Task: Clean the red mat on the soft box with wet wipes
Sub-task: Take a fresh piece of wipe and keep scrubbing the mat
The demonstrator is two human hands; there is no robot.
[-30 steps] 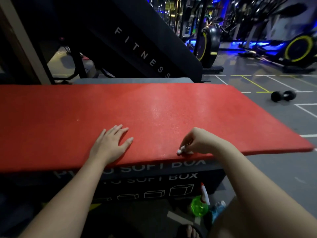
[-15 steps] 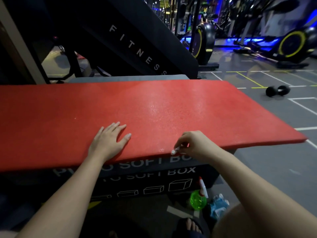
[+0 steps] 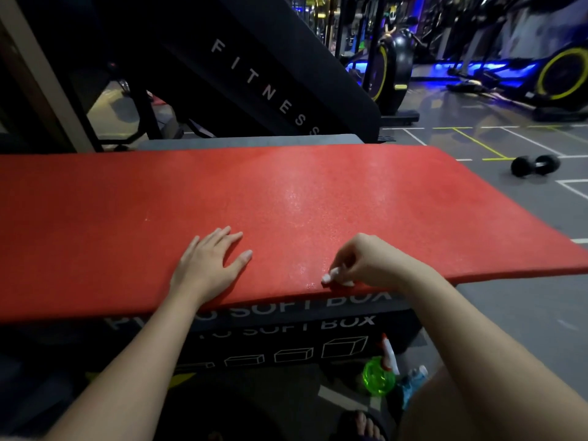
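Observation:
The red mat (image 3: 286,198) lies flat across the black soft box (image 3: 286,342) and overhangs it on the right. A wet sheen runs down the mat's middle. My left hand (image 3: 210,265) rests palm down on the mat near its front edge, fingers spread. My right hand (image 3: 362,261) sits at the front edge with its fingertips pinched on a small bunched white wet wipe (image 3: 329,276), which touches the mat.
On the floor below the box stand a green spray bottle (image 3: 378,375) and a blue wipes pack (image 3: 413,381). A black dumbbell (image 3: 534,165) lies on the floor at right. A slanted black panel reading FITNESS (image 3: 264,87) rises behind the mat. Exercise bikes (image 3: 391,68) stand beyond.
My right hand with the wipe has slid a little leftward along the mat's front edge. My left hand stays flat in place.

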